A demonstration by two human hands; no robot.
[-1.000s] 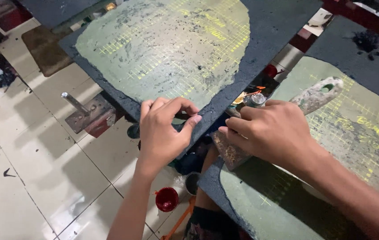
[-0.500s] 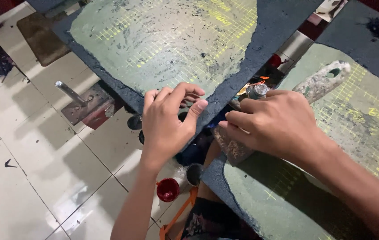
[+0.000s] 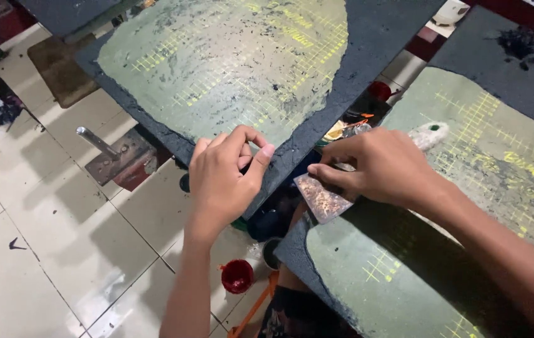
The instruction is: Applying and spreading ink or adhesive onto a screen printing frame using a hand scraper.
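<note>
My left hand (image 3: 226,175) pinches the near edge of a dark board (image 3: 367,56) coated with a grey-green layer and yellow grid marks. My right hand (image 3: 376,166) grips a paint-crusted scraper (image 3: 323,199); its flat blade sticks out toward the left hand and its handle end (image 3: 430,133) shows past the knuckles. The scraper rests over a second coated board (image 3: 404,275) at the right. The gap between the two boards lies under both hands.
A small red cup (image 3: 237,275) stands on the white tiled floor (image 3: 41,250) below. A metal bracket with a rod (image 3: 116,156) lies at the left. Dark containers (image 3: 273,219) sit in the gap. A third dark board (image 3: 517,75) lies at the far right.
The scraper has come down and leftward, so its blade now points out past the right hand's fingers. The left hand stays on the board's edge.
</note>
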